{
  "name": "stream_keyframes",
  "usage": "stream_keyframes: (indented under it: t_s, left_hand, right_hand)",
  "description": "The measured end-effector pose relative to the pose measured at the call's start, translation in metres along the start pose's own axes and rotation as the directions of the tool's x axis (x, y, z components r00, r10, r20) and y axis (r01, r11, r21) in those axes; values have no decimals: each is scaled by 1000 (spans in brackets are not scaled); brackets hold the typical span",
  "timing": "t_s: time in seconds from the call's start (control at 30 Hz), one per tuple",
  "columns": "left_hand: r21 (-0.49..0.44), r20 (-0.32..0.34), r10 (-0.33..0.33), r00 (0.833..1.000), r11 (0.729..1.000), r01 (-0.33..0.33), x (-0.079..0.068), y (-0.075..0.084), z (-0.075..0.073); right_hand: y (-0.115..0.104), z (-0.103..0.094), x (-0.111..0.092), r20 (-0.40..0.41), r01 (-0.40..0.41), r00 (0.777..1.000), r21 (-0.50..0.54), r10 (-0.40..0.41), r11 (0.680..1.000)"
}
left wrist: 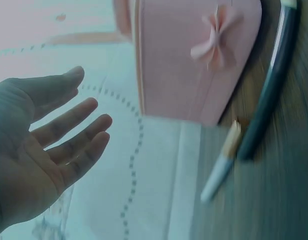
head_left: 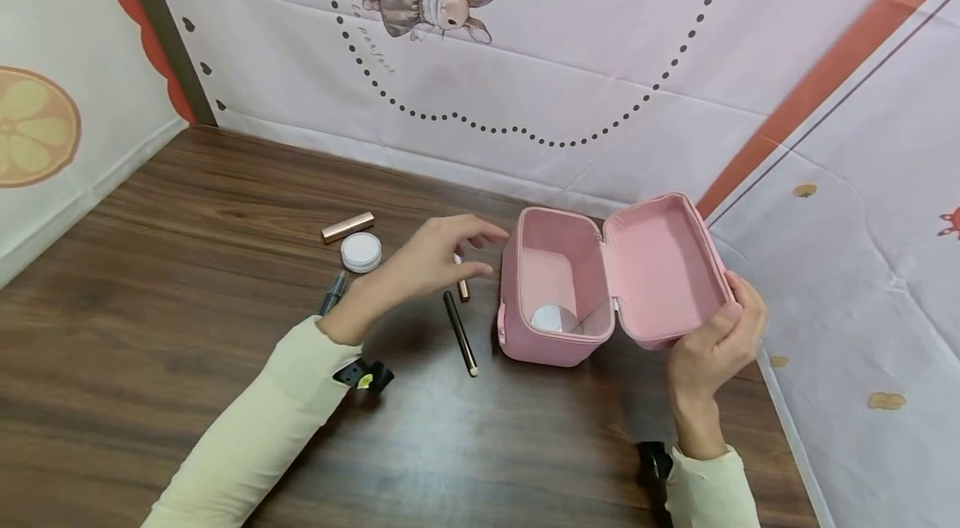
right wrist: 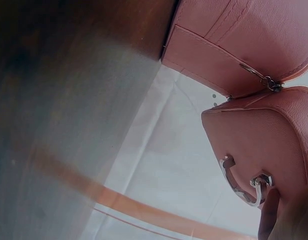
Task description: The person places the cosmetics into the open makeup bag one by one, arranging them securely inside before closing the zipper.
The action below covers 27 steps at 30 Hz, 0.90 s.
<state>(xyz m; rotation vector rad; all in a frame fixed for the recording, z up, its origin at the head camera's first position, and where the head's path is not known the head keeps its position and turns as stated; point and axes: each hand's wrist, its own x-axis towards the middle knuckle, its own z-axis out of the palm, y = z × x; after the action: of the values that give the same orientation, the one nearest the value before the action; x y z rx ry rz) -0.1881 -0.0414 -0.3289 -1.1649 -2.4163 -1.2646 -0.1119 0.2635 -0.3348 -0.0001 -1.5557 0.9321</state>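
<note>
A pink cosmetic case [head_left: 510, 303] stands on the table with its lid [head_left: 663, 270] swung out to the right. My right hand [head_left: 716, 345] grips the lid's outer edge; in the right wrist view its finger lies beside the metal-fitted handle [right wrist: 234, 187]. Inside the case is a round white item [head_left: 547, 317]. My left hand [head_left: 435, 257] hovers left of the case, fingers apart and empty. Below it lie a small white-and-gold tube [head_left: 463, 291], partly hidden by the hand, and a slim black stick [head_left: 460, 332]. A pink bow [left wrist: 219, 37] decorates the case's side.
Left of my left hand are a rose-gold tube [head_left: 347, 227], a round white jar [head_left: 361, 251] and a dark tube [head_left: 334, 292] partly covered by my wrist. Printed cloth [head_left: 525, 78] hangs behind the wooden table [head_left: 150, 328] and along both sides.
</note>
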Motion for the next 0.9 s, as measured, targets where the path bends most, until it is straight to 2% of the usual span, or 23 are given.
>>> stream_keyframes:
  t_s: [0.13, 0.27, 0.53, 0.7, 0.9]
  left_hand:
    - [-5, -64, -54, 997, 999, 54, -17, -12, -18]
    - [12, -119, -116, 986, 993, 118, -33, -18, -33]
    - [63, -157, -177, 972, 980, 188, -47, -27, -47]
    - [58, -124, -271, 955, 958, 280, -58, -42, -59]
    - [75, -57, -400, 915, 912, 404, -69, -67, -74]
  right_hand:
    - [0, 1, -1, 2, -7, 1000, 6, 7, 1000]
    - [-1, 0, -1, 5, -17, 1000, 5, 17, 1000]
    - [0, -4, 1, 8, -26, 1000, -18, 26, 1000]
    - [0, -2, -1, 1, -29, 1000, -9, 29, 1000]
    - [-2, 3, 1, -3, -18, 1000, 1, 18, 1000]
